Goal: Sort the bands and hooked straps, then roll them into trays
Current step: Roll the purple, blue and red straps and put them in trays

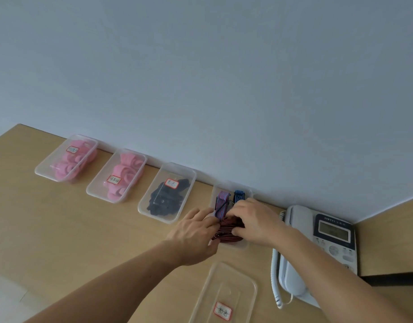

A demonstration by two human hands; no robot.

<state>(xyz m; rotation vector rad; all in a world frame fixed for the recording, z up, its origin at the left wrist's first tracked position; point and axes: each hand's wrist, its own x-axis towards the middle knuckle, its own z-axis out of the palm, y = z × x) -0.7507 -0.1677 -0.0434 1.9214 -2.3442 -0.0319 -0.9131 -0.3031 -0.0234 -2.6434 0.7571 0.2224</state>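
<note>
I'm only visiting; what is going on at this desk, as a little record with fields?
hands: left hand and right hand both grip a coiled red-and-black striped strap
where: in the clear plastic tray beside the grey telephone
same tray: purple striped strap, blue striped strap
other trays: far-left pink-band tray, second pink-band tray, black-strap tray

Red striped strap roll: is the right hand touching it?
Touching. The head view shows the right hand with fingers curled over the red striped strap roll and thumb against its near side, no gap.
</note>
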